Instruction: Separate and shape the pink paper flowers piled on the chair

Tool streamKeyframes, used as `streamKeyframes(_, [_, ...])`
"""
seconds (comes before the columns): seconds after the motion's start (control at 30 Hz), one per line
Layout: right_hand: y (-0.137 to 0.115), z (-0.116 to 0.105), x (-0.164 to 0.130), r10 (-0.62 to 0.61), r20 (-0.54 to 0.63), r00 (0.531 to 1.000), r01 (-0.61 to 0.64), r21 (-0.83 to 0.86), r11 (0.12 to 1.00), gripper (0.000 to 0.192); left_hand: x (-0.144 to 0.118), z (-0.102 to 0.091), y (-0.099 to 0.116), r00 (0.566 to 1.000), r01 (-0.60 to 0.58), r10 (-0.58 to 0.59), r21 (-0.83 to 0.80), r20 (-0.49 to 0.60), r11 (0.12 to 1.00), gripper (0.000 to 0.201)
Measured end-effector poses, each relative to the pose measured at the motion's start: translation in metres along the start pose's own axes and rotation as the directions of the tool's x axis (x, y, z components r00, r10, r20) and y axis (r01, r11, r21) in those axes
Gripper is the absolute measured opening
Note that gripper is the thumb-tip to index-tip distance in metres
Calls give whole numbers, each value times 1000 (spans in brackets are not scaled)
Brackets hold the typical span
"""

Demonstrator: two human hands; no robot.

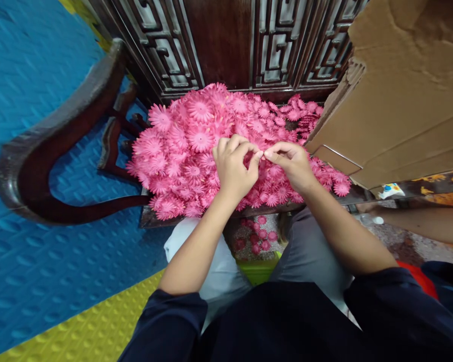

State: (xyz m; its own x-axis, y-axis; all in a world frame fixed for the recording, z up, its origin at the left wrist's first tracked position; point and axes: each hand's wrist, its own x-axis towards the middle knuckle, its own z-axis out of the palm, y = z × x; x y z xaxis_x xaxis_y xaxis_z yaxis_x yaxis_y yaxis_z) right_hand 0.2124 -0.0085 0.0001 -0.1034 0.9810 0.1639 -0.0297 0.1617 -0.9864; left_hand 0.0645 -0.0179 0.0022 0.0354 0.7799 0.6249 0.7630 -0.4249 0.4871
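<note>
The person's left hand [232, 168] and right hand [292, 163] meet fingertip to fingertip above a heap of pink paper daisy-shaped flowers [196, 146] that covers the seat of a dark carved wooden chair [154, 218]. Both hands are curled, thumbs and forefingers pinched together at the point where they touch; whatever sits between the fingertips is too small to make out, so it cannot be told what the pinch holds. The hands hover over the front middle of the seat, just above the flowers nearest the front edge. The heap spreads from the left edge of the seat to the back, against the chair's fretwork backrest [272, 45]. A curved wooden armrest [41, 151] sweeps out on the left over a blue foam floor mat [30, 75]. A brown corrugated cardboard box flap [400, 100] leans over the right edge of the seat. A few loose pink flowers [258, 239] lie on the floor below the front edge, between the person's knees
</note>
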Motion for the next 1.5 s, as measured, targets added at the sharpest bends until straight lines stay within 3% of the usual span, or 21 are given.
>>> streamKeyframes(0.17, [3,9,-1,-38,-80,996,33,-59,998,21,-1,5,-1,999,54,-54,-41,2,998,18])
streamKeyframes(0.47, [-3,21,-9,-130,-224,966,115,-79,990,20,-5,10,3,969,18,-33,-66,-246,998,28])
streamKeyframes(0.7, [-1,30,-13,-3,-256,967,12,33,999,19,-2,10,1,927,3,-57,-143,-371,990,25])
streamKeyframes(0.77, [5,23,-8,104,-302,948,-64,139,988,16,1,6,-5,880,35,-108,-163,-462,986,27])
streamKeyframes(0.83, [11,8,0,245,-361,900,-146,280,949,15,7,-3,-18,777,128,-217,-189,-590,974,27])
streamKeyframes(0.9, [14,-10,9,237,-385,892,-118,309,944,15,15,-15,-35,730,186,-259,-180,-632,966,26])
streamKeyframes(0.97, [14,-22,16,102,-408,907,-2,239,971,13,21,-25,-48,763,166,-209,-127,-612,978,25])
streamKeyframes(1.03, [13,-23,17,76,-389,918,5,204,979,11,23,-27,-51,824,163,-190,-99,-533,982,25])
streamKeyframes(1.17, [11,-4,10,307,-298,904,-236,251,939,5,16,-16,-35,934,169,-169,-30,-314,985,25])
streamKeyframes(1.27, [13,3,6,392,-263,882,-333,240,912,1,10,-5,-25,974,109,-93,69,-206,992,26])
streamKeyframes(1.4, [14,-4,9,359,-344,868,-290,239,927,11,9,5,-27,1000,13,-11,140,-12,990,21])
streamKeyframes(1.5, [16,-9,12,337,-396,854,-254,249,935,13,9,8,-29,999,10,-15,148,30,989,19])
